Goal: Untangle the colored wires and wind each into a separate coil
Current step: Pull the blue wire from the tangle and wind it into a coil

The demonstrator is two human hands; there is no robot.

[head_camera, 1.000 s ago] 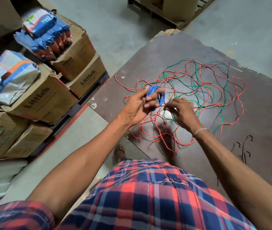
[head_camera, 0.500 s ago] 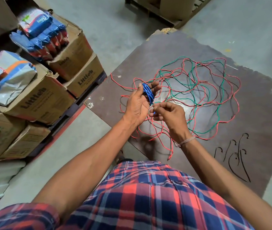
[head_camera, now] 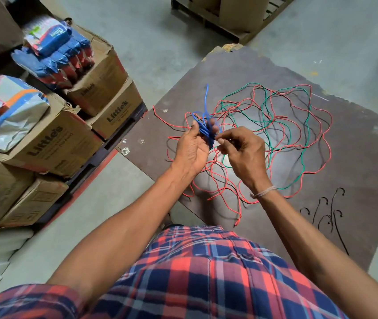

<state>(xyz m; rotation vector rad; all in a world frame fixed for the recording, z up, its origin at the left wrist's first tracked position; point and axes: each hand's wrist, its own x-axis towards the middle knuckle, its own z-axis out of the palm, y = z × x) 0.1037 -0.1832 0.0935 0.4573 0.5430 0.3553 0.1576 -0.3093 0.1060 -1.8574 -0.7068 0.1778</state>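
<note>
1. Left hand (head_camera: 191, 148): grip clamped on the blue wire coil (head_camera: 206, 132), held above the board's (head_camera: 356, 157) left edge
2. Right hand (head_camera: 241, 150): grip pinching the coil's wire
3. Red wire (head_camera: 326, 125), green wire (head_camera: 307, 120) and black wire (head_camera: 296, 111): tangled, mid-board

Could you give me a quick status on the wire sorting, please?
Left hand grips blue coil; right hand pinches its wire. Red wire and green wire tangled on board.

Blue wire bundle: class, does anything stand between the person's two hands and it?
No. The left hand grips the blue wire bundle and the right hand pinches it directly; the red wire and green wire lie below.
</note>
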